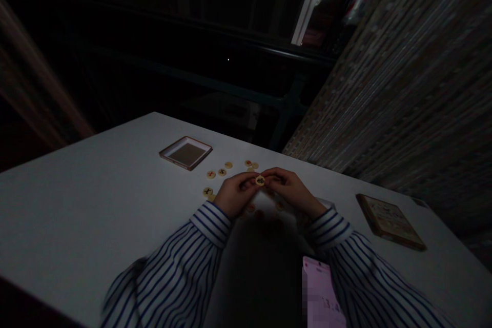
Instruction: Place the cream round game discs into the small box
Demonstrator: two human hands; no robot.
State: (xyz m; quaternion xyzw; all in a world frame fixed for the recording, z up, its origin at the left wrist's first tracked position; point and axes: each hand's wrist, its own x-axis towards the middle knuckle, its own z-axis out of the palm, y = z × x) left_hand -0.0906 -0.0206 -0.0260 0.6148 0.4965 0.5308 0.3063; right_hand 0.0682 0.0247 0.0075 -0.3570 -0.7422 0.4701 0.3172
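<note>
My left hand (235,195) and my right hand (289,188) meet above a white table (96,205), both in striped sleeves. Together they pinch one small round pale game piece (260,180) with a dark mark on its face. Fingers of both hands are curled around it. Several similar round pieces (222,172) lie scattered on the table just beyond and under my hands, some marked in red, some in black.
A shallow square box tray (186,152) lies beyond the pieces. A flat brown box lid (390,220) rests at the right. A pink phone screen (323,294) glows near my right forearm. A brick wall stands on the right; the room is dark.
</note>
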